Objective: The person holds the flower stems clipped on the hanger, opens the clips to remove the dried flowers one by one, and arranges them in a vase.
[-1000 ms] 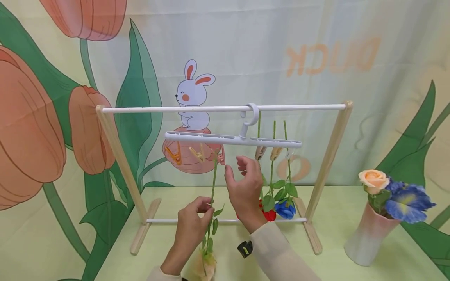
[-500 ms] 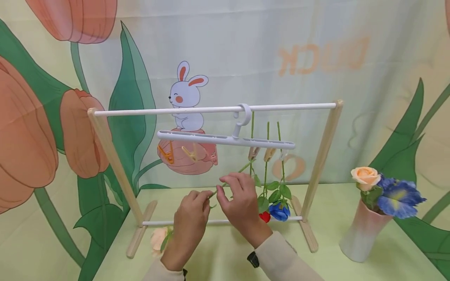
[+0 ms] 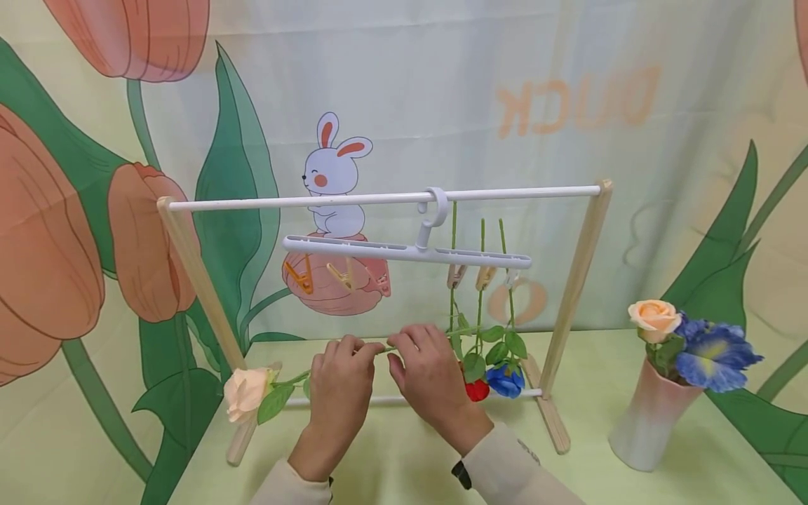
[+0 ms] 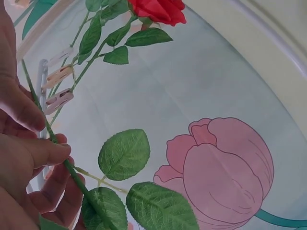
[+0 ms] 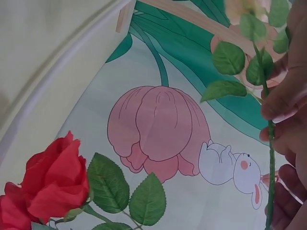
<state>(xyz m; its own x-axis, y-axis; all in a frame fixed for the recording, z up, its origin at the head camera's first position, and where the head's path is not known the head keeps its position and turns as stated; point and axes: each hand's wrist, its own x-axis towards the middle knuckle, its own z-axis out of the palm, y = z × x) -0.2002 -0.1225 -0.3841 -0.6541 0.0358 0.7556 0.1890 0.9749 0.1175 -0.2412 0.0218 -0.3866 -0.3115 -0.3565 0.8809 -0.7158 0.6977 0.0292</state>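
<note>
Both hands hold one artificial cream-coloured rose with a thin green stem [image 3: 247, 393], which lies nearly level in front of the wooden-legged drying rack with white rails [image 3: 385, 198], its bloom out to the left near the rack's left foot and its stem tip reaching right toward the hanging stems. The left hand [image 3: 339, 382] pinches the stem between thumb and curled fingers just right of the leaves, and the right hand [image 3: 428, 373] pinches it a little further along, the two hands close together. The left wrist view shows fingertips [image 4: 41, 153] closed on the green stem beside its leaves. On the rack's top rail hangs a white plastic clip hanger [image 3: 407, 249] with pegs; three green stems are clipped at its right end, with a red rose [image 3: 477, 389] and a blue flower [image 3: 507, 379] hanging head-down. A pale pink vase holding a peach rose and a blue flower [image 3: 656, 421] stands well apart on the light green table [image 3: 600, 365]
</note>
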